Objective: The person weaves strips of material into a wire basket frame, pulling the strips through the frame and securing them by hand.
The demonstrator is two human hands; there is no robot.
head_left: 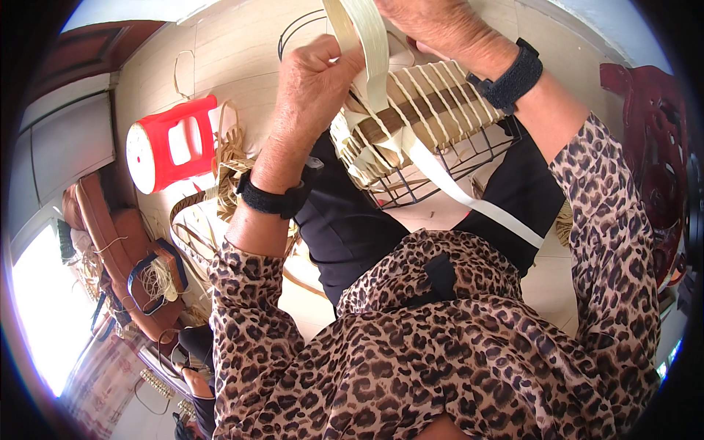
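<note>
My left hand (315, 84) is closed, pinching a broad pale flat weaving strip (372, 55) between thumb and fingers. The strip loops up past the top edge and runs down to the basket. My right hand (433, 26) is curled at the top edge beside the loop; its fingertips are cut off, so what they grip is hidden. Below both hands, between my legs, rests a partly woven basket (433, 110) with a black wire frame (447, 172), cream cords wound across it and a brown band through them. A loose white strip end (477, 205) trails over my right thigh.
A red and white plastic stool (172, 143) lies tipped on its side at the left. Bundles of tan strips (231, 158) are beside it. Farther left stands a brown bench (121, 249) with fibres on it. Dark red carved furniture (653, 161) stands at the right. Another person's arm (196, 383) shows at lower left.
</note>
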